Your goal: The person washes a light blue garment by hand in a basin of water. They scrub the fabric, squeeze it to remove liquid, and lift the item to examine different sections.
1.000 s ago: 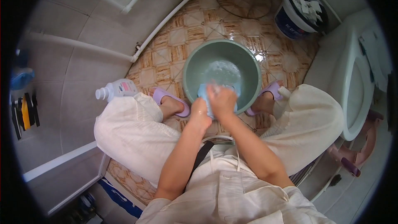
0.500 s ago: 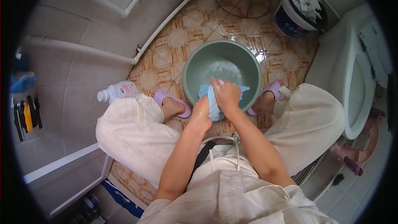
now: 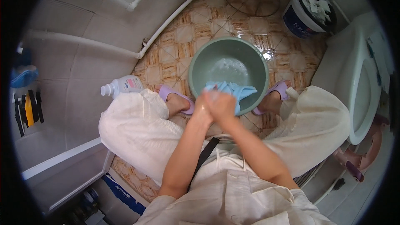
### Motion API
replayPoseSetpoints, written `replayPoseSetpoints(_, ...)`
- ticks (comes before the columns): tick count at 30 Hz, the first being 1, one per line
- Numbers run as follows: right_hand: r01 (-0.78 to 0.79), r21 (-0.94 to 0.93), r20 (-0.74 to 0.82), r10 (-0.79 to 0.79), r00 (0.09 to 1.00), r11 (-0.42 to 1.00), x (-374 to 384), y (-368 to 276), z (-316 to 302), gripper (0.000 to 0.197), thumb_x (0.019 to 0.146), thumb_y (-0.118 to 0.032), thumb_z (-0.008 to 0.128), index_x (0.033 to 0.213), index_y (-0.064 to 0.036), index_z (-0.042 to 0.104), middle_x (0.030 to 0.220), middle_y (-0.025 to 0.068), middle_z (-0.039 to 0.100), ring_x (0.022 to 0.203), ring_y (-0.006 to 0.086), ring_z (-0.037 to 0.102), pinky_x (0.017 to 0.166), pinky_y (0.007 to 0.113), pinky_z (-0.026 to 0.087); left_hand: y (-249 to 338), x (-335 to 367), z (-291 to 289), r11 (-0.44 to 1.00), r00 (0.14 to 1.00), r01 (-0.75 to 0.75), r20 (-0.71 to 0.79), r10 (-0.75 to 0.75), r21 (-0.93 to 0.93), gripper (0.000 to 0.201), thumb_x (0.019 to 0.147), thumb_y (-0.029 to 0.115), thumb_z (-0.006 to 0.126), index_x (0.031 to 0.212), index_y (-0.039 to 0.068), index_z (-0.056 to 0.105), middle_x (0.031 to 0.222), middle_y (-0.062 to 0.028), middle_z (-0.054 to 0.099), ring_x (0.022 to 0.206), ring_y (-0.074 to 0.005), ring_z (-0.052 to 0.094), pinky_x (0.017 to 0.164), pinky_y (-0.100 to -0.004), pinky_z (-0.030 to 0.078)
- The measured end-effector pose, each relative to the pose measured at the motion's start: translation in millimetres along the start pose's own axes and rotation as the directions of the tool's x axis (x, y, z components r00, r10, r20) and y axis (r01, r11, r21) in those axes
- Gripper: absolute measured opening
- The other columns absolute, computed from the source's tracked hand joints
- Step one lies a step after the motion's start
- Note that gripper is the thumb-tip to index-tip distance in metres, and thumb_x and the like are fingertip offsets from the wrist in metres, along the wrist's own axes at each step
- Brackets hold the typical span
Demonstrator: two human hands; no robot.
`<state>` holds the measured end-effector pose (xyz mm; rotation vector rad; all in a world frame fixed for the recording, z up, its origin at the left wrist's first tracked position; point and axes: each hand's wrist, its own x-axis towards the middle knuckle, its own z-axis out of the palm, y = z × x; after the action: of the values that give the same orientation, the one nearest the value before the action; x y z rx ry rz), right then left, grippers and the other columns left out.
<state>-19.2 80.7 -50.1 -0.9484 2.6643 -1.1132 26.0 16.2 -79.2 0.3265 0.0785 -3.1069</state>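
Over the near rim of a round green basin (image 3: pixel 199 54), a light blue cloth (image 3: pixel 238 92) hangs bunched from my hands. My left hand (image 3: pixel 202 107) is closed on the cloth, pressed palm-side against the other hand. My right hand (image 3: pixel 223 105), slightly blurred, is wrapped over the left with the cloth caught between them. One end of the cloth spreads to the right inside the basin. Foamy suds (image 3: pixel 227 68) float on the shallow water there. Most of the fingers are hidden behind the hands' backs.
A white bottle (image 3: pixel 123 86) lies on its side by my left knee. A toilet (image 3: pixel 356 100) stands at the right, and a bucket of crumpled paper (image 3: pixel 301 21) at the far right. White pipes (image 3: pixel 166 25) run along the left wall. Purple slippers (image 3: pixel 189 107) flank the basin.
Both hands have drawn a little nearer to me, closing tighter together, and more of the cloth now spreads to the right. The whole view has shifted slightly.
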Motion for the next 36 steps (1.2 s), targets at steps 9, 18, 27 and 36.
replayPoseSetpoints(9, -0.128, 0.062, 0.018, 0.127, 0.992, 0.990, 16, 2, -12, 0.031, 0.078, -0.034, 0.057, 0.061, -0.0090, 0.064, 0.058, 0.0184, 0.056, 0.055, 0.0344, 0.056, 0.052, 0.043, 0.044, -12, 10, 25, 0.977, 0.962, 0.008, -0.268, 0.051, 0.214, 0.023, 0.088, 0.032, 0.050, 0.082, 0.009, 0.053, 0.074, -0.0010, 0.055, 0.072, -0.0109, 0.053, 0.067, -0.0250, 0.044)
replayPoseSetpoints(18, -0.037, 0.104, -0.071, 0.045, 0.996, 0.994, 17, 11, -6, 0.034, 0.080, -0.032, 0.055, 0.059, -0.0047, 0.060, 0.055, 0.0175, 0.054, 0.051, 0.0353, 0.054, 0.048, 0.043, 0.041, -16, 9, 37, 0.907, 0.697, 0.029, -0.659, 0.283, 0.420, 0.023, 0.090, 0.025, 0.045, 0.098, 0.008, 0.058, 0.079, -0.0013, 0.058, 0.067, -0.0131, 0.055, 0.059, -0.0253, 0.044)
replayPoseSetpoints(27, -0.116, 0.094, -0.006, 0.117, 0.993, 0.989, 25, 15, -11, 0.037, 0.079, -0.034, 0.055, 0.058, -0.0038, 0.058, 0.055, 0.0181, 0.053, 0.051, 0.0347, 0.053, 0.048, 0.041, 0.041, -19, 2, 33, 0.855, 0.693, -0.051, -0.598, 0.402, 0.515, 0.026, 0.082, 0.030, 0.058, 0.093, 0.006, 0.057, 0.083, -0.0023, 0.058, 0.074, -0.0123, 0.056, 0.064, -0.0276, 0.045)
replayPoseSetpoints(36, -0.157, 0.070, -0.067, 0.162, 0.985, 0.985, 24, 16, -11, 0.038, 0.080, -0.034, 0.054, 0.055, -0.0054, 0.057, 0.054, 0.0161, 0.055, 0.047, 0.0329, 0.054, 0.046, 0.042, 0.042, -16, 9, 40, 0.891, 0.676, -0.084, -0.631, 0.379, 0.445, 0.015, 0.086, 0.024, 0.053, 0.080, 0.010, 0.054, 0.070, -0.0022, 0.054, 0.067, -0.0136, 0.054, 0.060, -0.0265, 0.044)
